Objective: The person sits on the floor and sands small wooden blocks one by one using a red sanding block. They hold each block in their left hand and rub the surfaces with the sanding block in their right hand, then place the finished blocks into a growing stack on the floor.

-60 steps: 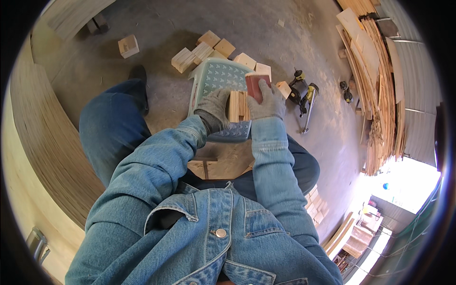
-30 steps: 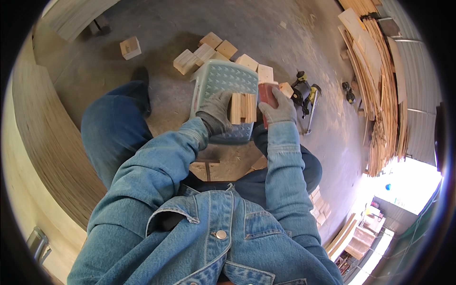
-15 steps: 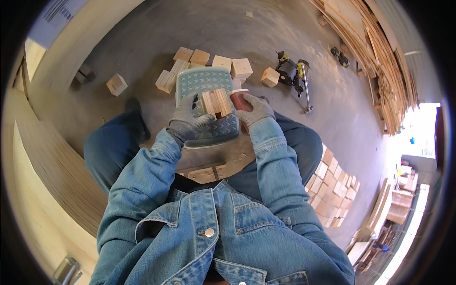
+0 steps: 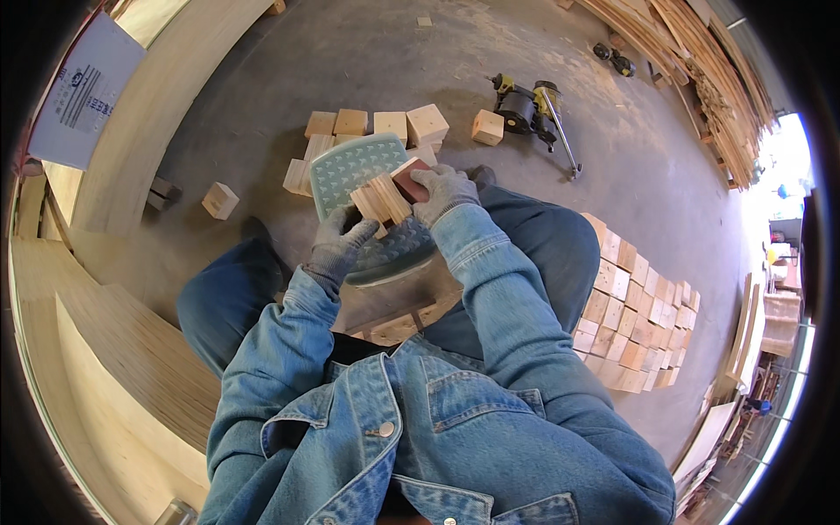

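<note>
Shifted leftward since the earlier frame, the gloved left hand (image 4: 341, 242) grips a wooden block (image 4: 381, 200) over a green stool (image 4: 350, 166); the right hand (image 4: 442, 192) closes on what looks like a reddish sanding block (image 4: 408, 176), pressed against its edge.

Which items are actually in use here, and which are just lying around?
In use: left hand holding wooden block; right hand pressing reddish sanding block on it; green stool underneath.
Lying about: loose blocks, stacked blocks, nail gun, timber strips.
</note>
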A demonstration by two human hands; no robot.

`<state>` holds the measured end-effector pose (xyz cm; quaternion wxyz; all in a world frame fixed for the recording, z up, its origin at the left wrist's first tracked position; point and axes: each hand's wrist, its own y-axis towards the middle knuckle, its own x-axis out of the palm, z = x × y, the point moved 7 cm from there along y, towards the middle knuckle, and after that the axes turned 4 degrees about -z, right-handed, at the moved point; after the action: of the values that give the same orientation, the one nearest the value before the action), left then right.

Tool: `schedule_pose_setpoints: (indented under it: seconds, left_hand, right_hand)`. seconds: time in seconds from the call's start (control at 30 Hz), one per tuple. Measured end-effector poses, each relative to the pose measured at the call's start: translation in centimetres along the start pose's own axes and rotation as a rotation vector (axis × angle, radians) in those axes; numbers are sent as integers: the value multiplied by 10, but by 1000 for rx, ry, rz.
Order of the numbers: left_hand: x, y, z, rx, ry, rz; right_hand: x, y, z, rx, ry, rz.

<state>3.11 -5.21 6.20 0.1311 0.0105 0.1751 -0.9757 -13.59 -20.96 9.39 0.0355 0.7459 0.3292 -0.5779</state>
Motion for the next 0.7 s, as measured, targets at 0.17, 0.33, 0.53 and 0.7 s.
schedule_pose_setpoints:
  seconds: [0.17, 0.33, 0.53, 0.7]
  left_hand:
    - [-2, -8, 23, 150, -117, 61]
    - [-17, 1, -3, 175, 54, 162]
    - [-17, 5, -15, 215, 116, 199]
    - [-22, 12, -29, 184, 261, 223]
  right_hand:
    - [-15, -5, -8, -117, 79, 190]
    - [-3, -9, -9, -94, 98, 107]
    - [7, -8, 2, -110, 121, 89]
    - [6, -8, -2, -106, 136, 60]
